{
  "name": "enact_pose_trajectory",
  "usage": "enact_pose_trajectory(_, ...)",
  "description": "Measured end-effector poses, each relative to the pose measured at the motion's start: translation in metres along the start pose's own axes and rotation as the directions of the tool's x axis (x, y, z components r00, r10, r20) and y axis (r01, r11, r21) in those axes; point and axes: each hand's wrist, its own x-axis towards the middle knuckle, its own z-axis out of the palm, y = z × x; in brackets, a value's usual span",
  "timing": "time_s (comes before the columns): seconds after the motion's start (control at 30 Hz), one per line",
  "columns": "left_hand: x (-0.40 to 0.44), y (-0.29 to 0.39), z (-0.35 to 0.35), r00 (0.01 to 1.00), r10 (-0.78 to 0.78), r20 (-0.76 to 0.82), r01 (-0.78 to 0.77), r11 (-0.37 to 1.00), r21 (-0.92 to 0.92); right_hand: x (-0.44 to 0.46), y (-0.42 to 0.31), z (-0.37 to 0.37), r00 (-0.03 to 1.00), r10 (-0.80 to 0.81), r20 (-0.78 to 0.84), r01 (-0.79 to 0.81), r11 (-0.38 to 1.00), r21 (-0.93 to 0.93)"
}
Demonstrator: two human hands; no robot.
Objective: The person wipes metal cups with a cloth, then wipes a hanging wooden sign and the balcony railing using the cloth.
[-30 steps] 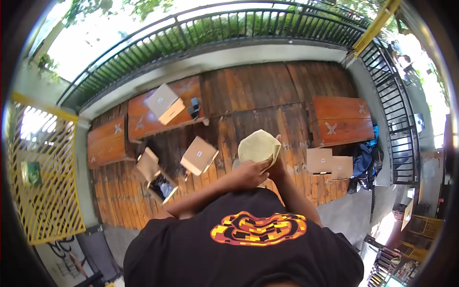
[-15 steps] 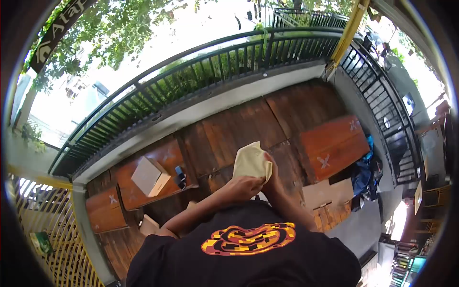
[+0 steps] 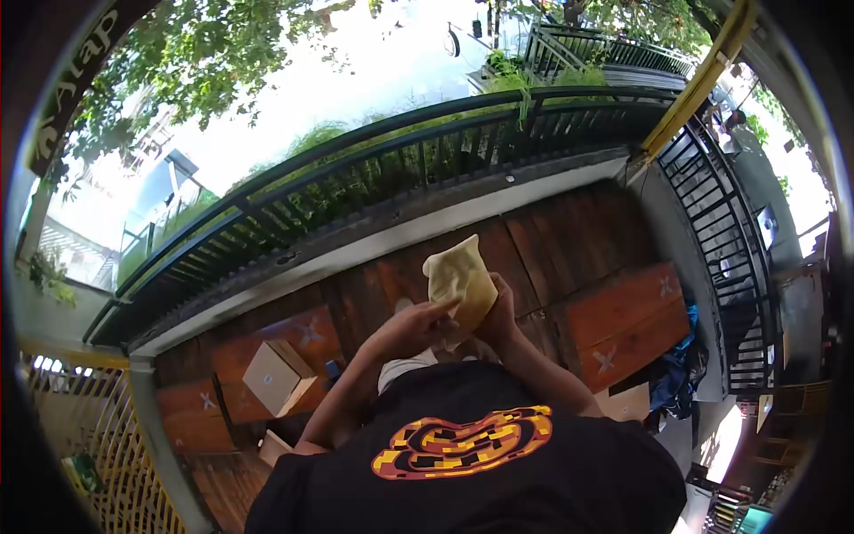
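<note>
A pale yellow cloth piece, folded or pouch-like, is held up in front of my chest. My left hand pinches its lower left part, with the fingers closed. Along the right edge, my right hand grips the cloth, its fingers partly hidden behind it. Whether the cloth is a sewn pouch or a loose piece, I cannot tell.
A cardboard box sits on a reddish wooden top at the left, near a small blue item. Another reddish top with X marks and a dark blue bag are right. A metal railing runs beyond.
My left hand has moved left, away from my right hand, and the cloth is tilted and more spread out. The camera view has shifted, so the surroundings sit lower in the frame.
</note>
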Motion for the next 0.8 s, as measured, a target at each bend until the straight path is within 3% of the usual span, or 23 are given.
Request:
enact_pose_trajectory(0.1,0.025,-0.052,-0.066,0.971,-0.055,-0.231,0.044,0.998,-0.054,0.05,-0.005,0.033,0.994,0.024,-0.111,-0.029,0.999,-0.038)
enact_pose_trajectory(0.17,0.042,-0.111,-0.094,0.927,-0.254,-0.275,0.078,0.849,-0.522,0.084,-0.01,0.039,0.994,-0.024,-0.106,0.019,0.999,-0.048)
enact_pose_trajectory(0.2,0.046,-0.122,-0.115,0.901,-0.338,-0.273,0.144,0.825,-0.546,0.096,-0.012,0.037,0.994,-0.042,-0.105,0.037,0.998,-0.053)
enact_pose_trajectory(0.27,0.062,-0.143,-0.17,0.882,-0.341,-0.326,0.195,0.893,-0.405,0.138,-0.022,0.027,0.992,-0.078,-0.102,0.074,0.996,-0.039)
enact_pose_trajectory(0.33,0.088,-0.138,-0.229,0.894,-0.131,-0.429,0.131,0.991,-0.03,0.177,-0.038,0.029,0.986,-0.15,-0.074,0.147,0.988,-0.048)
enact_pose_trajectory(0.4,0.117,-0.161,-0.273,0.885,-0.077,-0.46,0.127,0.989,0.079,0.206,-0.048,0.037,0.969,-0.247,-0.031,0.245,0.968,-0.063)
enact_pose_trajectory(0.43,0.131,-0.175,-0.29,0.878,-0.054,-0.476,0.13,0.983,0.128,0.22,-0.054,0.04,0.952,-0.301,-0.061,0.296,0.951,-0.087)
enact_pose_trajectory(0.47,0.146,-0.189,-0.306,0.865,-0.132,-0.485,0.181,0.982,0.056,0.232,-0.059,0.044,0.932,-0.352,-0.093,0.341,0.933,-0.111)
enact_pose_trajectory(0.5,0.163,-0.202,-0.319,0.855,-0.058,-0.515,0.163,0.973,0.161,0.243,-0.066,0.049,0.908,-0.401,-0.12,0.385,0.913,-0.134)
enact_pose_trajectory(0.57,0.196,-0.228,-0.345,0.828,0.096,-0.553,0.141,0.918,0.371,0.254,-0.083,0.067,0.914,-0.374,-0.156,0.365,0.927,-0.086)
enact_pose_trajectory(0.7,0.256,-0.276,-0.373,0.802,-0.001,-0.597,0.429,0.696,0.576,0.284,-0.13,0.075,0.923,-0.289,-0.255,0.274,0.957,-0.096)
enact_pose_trajectory(0.73,0.266,-0.286,-0.374,0.806,-0.035,-0.591,0.462,0.66,0.592,0.287,-0.146,0.079,0.938,-0.206,-0.279,0.199,0.978,-0.055)
enact_pose_trajectory(0.8,0.289,-0.302,-0.382,0.804,-0.093,-0.587,0.519,0.59,0.618,0.31,-0.184,0.059,0.931,-0.229,-0.285,0.199,0.971,-0.13)
